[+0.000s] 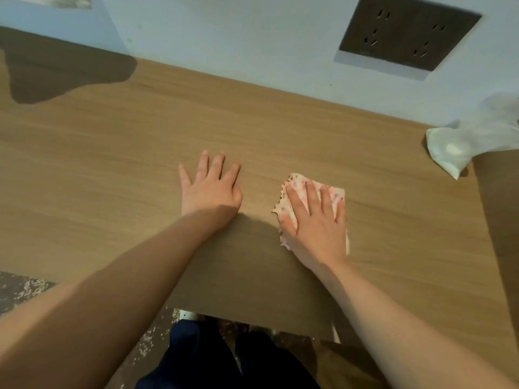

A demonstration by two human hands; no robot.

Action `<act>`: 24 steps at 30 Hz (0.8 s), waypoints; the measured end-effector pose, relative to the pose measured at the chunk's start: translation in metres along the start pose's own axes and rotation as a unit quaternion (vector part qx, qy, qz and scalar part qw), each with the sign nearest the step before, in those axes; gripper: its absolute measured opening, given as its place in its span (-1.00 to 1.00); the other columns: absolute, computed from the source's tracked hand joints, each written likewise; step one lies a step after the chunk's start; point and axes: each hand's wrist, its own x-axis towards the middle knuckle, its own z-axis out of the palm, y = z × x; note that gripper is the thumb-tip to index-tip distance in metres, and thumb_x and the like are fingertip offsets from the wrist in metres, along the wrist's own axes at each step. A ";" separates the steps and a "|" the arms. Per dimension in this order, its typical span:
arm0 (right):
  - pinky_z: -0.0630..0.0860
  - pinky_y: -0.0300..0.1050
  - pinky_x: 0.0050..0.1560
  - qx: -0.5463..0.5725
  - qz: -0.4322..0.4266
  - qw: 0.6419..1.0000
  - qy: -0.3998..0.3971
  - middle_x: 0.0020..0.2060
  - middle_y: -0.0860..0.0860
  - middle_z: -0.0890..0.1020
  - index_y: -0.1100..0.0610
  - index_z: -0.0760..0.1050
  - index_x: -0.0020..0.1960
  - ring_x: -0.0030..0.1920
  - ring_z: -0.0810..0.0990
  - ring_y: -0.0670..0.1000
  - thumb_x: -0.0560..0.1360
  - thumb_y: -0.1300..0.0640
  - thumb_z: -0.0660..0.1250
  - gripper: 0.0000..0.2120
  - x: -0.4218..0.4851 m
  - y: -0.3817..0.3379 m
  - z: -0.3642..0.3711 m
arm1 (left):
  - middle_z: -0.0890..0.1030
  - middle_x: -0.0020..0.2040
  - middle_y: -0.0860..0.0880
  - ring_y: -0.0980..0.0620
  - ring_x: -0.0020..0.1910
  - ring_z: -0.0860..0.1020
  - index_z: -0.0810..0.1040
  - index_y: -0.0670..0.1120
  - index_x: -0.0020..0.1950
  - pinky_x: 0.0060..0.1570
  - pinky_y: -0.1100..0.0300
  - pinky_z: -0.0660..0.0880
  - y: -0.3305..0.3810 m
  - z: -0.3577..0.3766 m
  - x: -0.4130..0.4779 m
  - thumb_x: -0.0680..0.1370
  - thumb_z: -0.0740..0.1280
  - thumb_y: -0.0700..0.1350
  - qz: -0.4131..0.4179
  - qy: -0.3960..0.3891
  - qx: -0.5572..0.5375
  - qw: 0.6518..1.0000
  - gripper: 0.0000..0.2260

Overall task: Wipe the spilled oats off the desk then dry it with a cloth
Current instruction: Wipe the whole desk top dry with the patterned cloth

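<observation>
My right hand point(316, 220) lies flat, fingers straight, pressing a small pinkish patterned cloth point(293, 185) onto the wooden desk point(112, 153). The cloth shows around the fingertips and along the thumb side of the hand. My left hand point(209, 186) rests open, palm down, on the bare desk a little to the left of the cloth. No oats show on the desk top around my hands. Pale specks lie scattered on the dark floor point(25, 287) below the desk's front edge.
A crumpled white cloth or plastic bag point(460, 144) lies at the desk's far right by the wall. A dark socket panel point(407, 35) sits in the pale wall behind. Dark trouser legs point(207, 357) stand below the front edge.
</observation>
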 end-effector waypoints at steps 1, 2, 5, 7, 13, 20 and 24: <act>-0.35 0.17 0.42 0.023 0.001 1.000 0.001 0.51 -0.03 -0.21 -0.19 -0.24 0.49 0.48 -0.32 0.06 0.57 -0.21 -0.17 -0.47 -0.001 -0.010 0.000 | -0.01 0.56 0.03 -0.05 0.53 -0.15 0.10 0.14 0.51 0.41 -0.26 -0.18 -0.001 0.000 0.005 0.60 0.01 0.06 0.003 0.007 -0.001 1.000 -0.55; -0.31 0.22 0.42 0.025 -0.038 0.999 0.007 0.52 -0.01 -0.17 -0.17 -0.18 0.51 0.48 -0.29 0.08 0.58 -0.20 -0.13 -0.47 -0.010 -0.021 0.004 | 0.01 0.56 0.02 -0.05 0.53 -0.14 0.10 0.15 0.51 0.41 -0.27 -0.17 -0.002 0.000 0.011 0.61 0.01 0.08 0.001 0.010 -0.006 1.000 -0.55; -0.02 0.29 0.42 -0.024 -0.263 0.964 0.029 0.48 0.05 0.19 -0.10 0.08 0.49 0.49 0.06 0.16 0.54 -0.23 -0.01 -0.44 -0.052 -0.034 0.019 | 0.01 0.56 0.04 -0.02 0.53 -0.14 0.07 0.16 0.51 0.42 -0.24 -0.18 -0.005 0.001 0.022 0.60 -0.01 0.15 -0.018 0.018 -0.026 0.999 -0.54; -0.06 0.23 0.41 -0.045 -0.311 0.949 0.026 0.49 0.02 0.14 -0.11 0.01 0.50 0.48 0.07 0.15 0.54 -0.25 -0.01 -0.42 -0.039 -0.017 0.017 | 0.02 0.56 0.04 -0.02 0.53 -0.14 0.07 0.18 0.51 0.43 -0.22 -0.19 -0.005 0.005 0.021 0.60 -0.03 0.16 -0.020 0.031 -0.023 0.999 -0.54; -0.21 0.14 0.45 0.002 -0.043 0.997 0.060 0.53 -0.04 -0.04 -0.16 -0.07 0.51 0.51 -0.12 0.08 0.58 -0.19 -0.11 -0.49 0.105 0.030 -0.021 | 0.14 0.53 0.03 -0.04 0.52 -0.03 0.19 0.17 0.47 0.42 -0.21 -0.11 -0.005 0.009 0.021 0.58 0.03 0.18 -0.019 0.073 -0.030 0.997 -0.55; -0.21 0.15 0.45 0.021 -0.136 0.989 0.053 0.53 -0.02 0.00 -0.12 -0.09 0.52 0.51 -0.10 0.10 0.58 -0.20 -0.11 -0.46 0.108 -0.017 -0.017 | 0.16 0.52 0.04 -0.02 0.52 -0.02 0.18 0.19 0.48 0.42 -0.19 -0.13 -0.008 0.008 0.020 0.46 -0.18 0.28 -0.020 0.056 -0.032 0.998 -0.39; 0.04 0.19 0.41 -0.049 -0.342 0.937 0.047 0.45 0.03 0.27 -0.03 0.10 0.50 0.47 0.17 0.13 0.58 -0.16 -0.06 -0.48 0.078 0.014 -0.013 | 0.29 0.47 -0.03 -0.08 0.49 0.12 0.29 0.14 0.44 0.39 -0.24 -0.03 -0.009 0.009 0.022 0.50 -0.05 0.23 -0.017 0.072 -0.042 0.996 -0.46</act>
